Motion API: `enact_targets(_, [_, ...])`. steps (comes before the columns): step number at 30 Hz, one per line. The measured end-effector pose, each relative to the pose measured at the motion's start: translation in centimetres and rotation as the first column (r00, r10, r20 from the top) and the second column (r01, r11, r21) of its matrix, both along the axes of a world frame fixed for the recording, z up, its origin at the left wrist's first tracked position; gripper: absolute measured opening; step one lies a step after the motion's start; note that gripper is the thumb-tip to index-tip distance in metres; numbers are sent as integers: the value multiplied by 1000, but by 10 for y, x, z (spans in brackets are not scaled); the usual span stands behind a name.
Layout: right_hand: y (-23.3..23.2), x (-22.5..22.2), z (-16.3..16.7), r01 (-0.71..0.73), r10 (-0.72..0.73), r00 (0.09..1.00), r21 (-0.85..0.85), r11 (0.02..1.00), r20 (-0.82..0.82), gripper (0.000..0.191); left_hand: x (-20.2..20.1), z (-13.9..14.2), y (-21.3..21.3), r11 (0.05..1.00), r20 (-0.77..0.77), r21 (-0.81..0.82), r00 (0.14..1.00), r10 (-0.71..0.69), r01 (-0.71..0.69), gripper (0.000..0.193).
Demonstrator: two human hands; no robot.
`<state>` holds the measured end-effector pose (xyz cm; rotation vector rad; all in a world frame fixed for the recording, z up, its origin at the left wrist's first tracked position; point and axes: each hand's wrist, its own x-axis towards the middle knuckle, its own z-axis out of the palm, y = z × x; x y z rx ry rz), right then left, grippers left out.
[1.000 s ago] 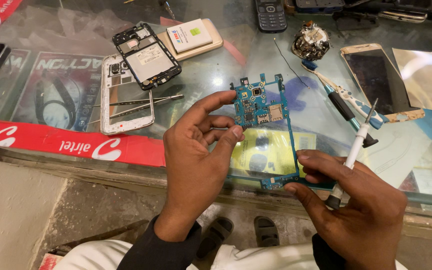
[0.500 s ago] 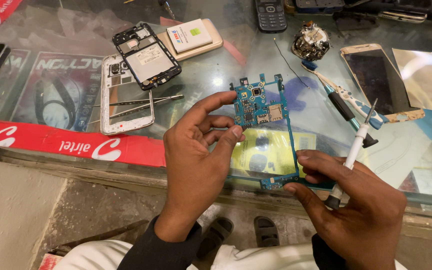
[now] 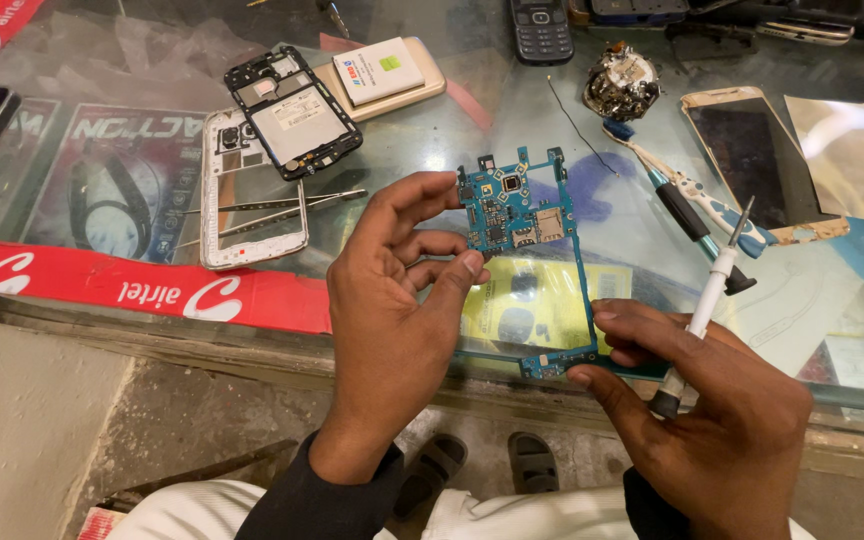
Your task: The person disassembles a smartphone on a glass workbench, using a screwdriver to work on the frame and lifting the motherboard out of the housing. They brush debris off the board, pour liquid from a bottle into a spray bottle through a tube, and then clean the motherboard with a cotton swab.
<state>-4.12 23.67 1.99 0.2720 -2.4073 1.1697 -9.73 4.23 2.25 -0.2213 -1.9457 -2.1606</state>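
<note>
Nothing has shifted in the last second: our left hand [image 3: 392, 300] still pinches the blue phone circuit board [image 3: 517, 215] at its top, our right hand [image 3: 712, 410] pinching its bottom edge plus a white screwdriver [image 3: 707, 300], above the glass table [image 3: 512, 110], tweezers [image 3: 272, 205] at nine o'clock.

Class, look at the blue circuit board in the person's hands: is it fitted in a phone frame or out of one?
Out. The blue circuit board is bare, held above the glass counter between left hand and right hand; the black frame lies apart.
</note>
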Motion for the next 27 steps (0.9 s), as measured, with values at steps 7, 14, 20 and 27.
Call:
enact_targets(7, [1,0,-1,4,-4,1000,9,1000,-1,40,0,1,1,1000,0,-6,1000,9,-9,53])
enact_targets(14, [1,0,-1,2,-2,1000,1,1000,5,41,0,1,1,1000,4,-5,1000,6,-6,52])
enact_targets(20, [1,1,-1,7,-7,1000,12,1000,9,42,-1,2,1,1000,3,-23,1000,6,-6,50])
enact_targets(27, [1,1,0,12,-12,1000,25,1000,3,43,-1,2,1,999,9,-36,1000,5,-5,50])
